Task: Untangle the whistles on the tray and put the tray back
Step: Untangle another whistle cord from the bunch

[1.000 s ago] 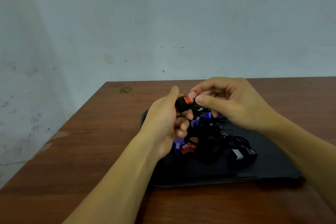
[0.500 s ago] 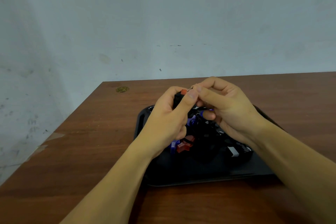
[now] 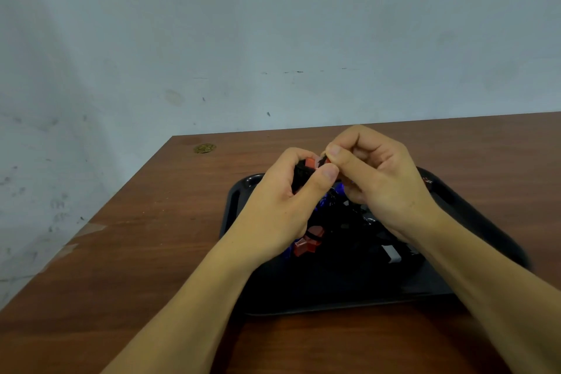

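My two hands have drawn closer together than a moment ago. My left hand [image 3: 282, 206] now curls its fingers around a black and red whistle [image 3: 306, 167], thumb pressed across it. My right hand [image 3: 382, 188] has closed in tight, its fingers pinching something small beside the red end; I cannot tell whether it is a cord or a clip. I judge I am working one whistle loose, with the rest not yet freed. They lie in a knot [image 3: 337, 234] on the tray [image 3: 473, 215] beneath my hands: hard glossy plastic in red, blue and black, snared in thin black cords. The tray is smooth, dark and shallow-rimmed, sitting on the grained wooden table [image 3: 151, 237].
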